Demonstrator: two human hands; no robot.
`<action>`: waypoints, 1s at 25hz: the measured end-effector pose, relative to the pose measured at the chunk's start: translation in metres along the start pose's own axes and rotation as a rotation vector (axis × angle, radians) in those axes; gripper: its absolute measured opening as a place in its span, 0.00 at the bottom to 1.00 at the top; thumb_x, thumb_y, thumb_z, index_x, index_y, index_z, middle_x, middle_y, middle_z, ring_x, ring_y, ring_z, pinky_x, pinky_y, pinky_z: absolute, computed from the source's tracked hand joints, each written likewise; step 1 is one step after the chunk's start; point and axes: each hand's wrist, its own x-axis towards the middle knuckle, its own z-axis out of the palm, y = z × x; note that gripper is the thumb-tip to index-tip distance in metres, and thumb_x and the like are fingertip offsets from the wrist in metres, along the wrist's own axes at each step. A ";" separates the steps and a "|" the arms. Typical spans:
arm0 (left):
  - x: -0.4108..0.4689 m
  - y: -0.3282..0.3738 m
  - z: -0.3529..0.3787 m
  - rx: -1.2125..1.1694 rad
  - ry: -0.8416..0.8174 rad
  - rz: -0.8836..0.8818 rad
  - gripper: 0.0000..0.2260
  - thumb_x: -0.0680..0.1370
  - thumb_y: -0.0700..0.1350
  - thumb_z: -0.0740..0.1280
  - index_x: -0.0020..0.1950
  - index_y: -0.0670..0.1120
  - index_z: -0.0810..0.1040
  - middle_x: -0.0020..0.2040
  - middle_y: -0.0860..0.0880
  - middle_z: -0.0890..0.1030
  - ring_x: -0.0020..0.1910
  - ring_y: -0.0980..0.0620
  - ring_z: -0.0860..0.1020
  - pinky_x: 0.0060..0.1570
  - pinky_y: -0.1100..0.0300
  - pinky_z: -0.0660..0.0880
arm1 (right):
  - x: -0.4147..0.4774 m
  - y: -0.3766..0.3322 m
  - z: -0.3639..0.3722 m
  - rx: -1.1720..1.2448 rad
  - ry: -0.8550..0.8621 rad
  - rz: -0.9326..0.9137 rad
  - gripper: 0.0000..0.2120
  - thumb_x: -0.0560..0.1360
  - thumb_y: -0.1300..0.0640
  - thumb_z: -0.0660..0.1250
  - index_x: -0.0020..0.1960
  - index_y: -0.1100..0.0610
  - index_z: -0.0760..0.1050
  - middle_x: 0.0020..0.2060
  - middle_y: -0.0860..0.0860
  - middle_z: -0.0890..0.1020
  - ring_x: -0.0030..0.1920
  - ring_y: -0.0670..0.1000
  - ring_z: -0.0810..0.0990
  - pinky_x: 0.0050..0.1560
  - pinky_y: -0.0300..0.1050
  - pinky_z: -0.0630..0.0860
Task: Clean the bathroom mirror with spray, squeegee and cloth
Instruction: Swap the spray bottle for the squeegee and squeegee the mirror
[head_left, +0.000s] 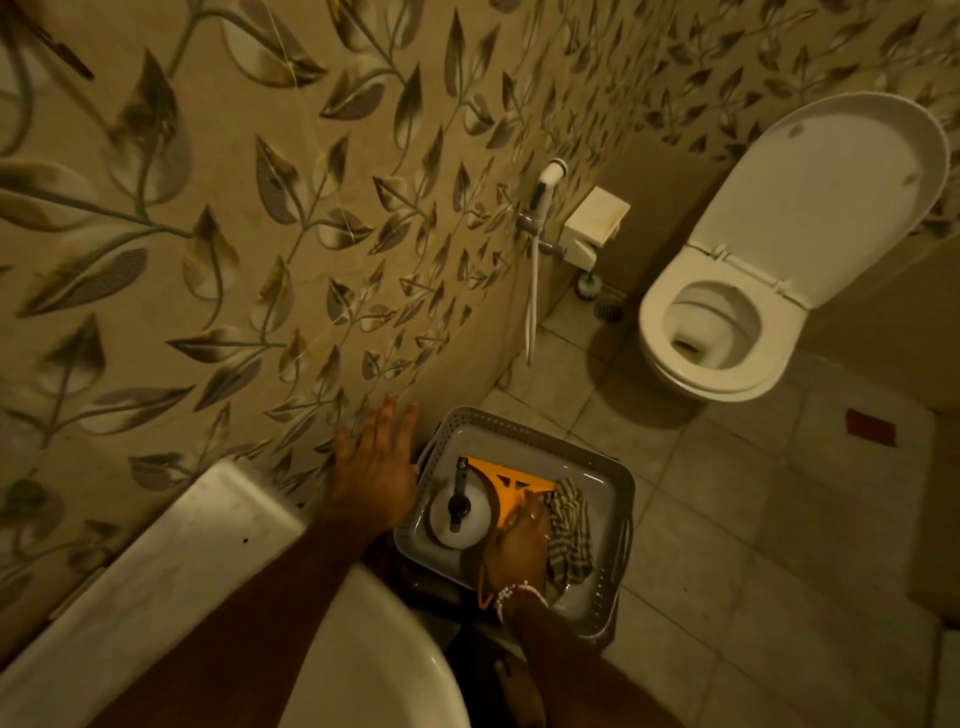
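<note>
A grey plastic basket (618, 499) stands on the floor beside the sink. Inside it are a white spray bottle (460, 512) with a black nozzle, seen from above, an orange squeegee (511, 480) and a striped cloth (571, 535). My right hand (519, 545) reaches into the basket and closes around the squeegee's handle, whose orange end shows below my wrist. My left hand (376, 467) hovers flat with fingers spread just left of the basket, near the wall, holding nothing.
A white sink (363, 665) and its ledge (171, 551) fill the lower left. The leaf-patterned tiled wall (260, 234) runs along the left. An open toilet (727, 322) stands at the far right, with a bidet sprayer (548, 179) and a toilet brush (589, 286) on the wall.
</note>
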 end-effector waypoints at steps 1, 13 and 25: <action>-0.001 0.001 0.001 0.002 0.002 0.001 0.37 0.83 0.55 0.57 0.82 0.50 0.37 0.83 0.44 0.39 0.83 0.43 0.44 0.77 0.34 0.47 | 0.002 0.000 0.001 0.022 -0.038 0.107 0.30 0.80 0.51 0.65 0.77 0.59 0.61 0.75 0.59 0.67 0.75 0.58 0.66 0.76 0.54 0.64; -0.004 0.009 -0.018 -0.063 0.098 -0.023 0.36 0.82 0.54 0.59 0.82 0.51 0.40 0.83 0.46 0.36 0.83 0.44 0.46 0.76 0.34 0.46 | -0.002 -0.036 -0.017 0.636 -0.084 0.375 0.18 0.85 0.54 0.55 0.56 0.66 0.77 0.53 0.66 0.82 0.56 0.65 0.80 0.57 0.57 0.77; -0.050 0.042 -0.138 -0.164 0.328 -0.065 0.35 0.82 0.50 0.61 0.82 0.54 0.43 0.83 0.48 0.38 0.83 0.45 0.48 0.77 0.37 0.52 | -0.054 -0.124 -0.113 1.201 -0.218 0.410 0.23 0.81 0.43 0.61 0.30 0.53 0.69 0.20 0.50 0.67 0.19 0.49 0.64 0.21 0.35 0.61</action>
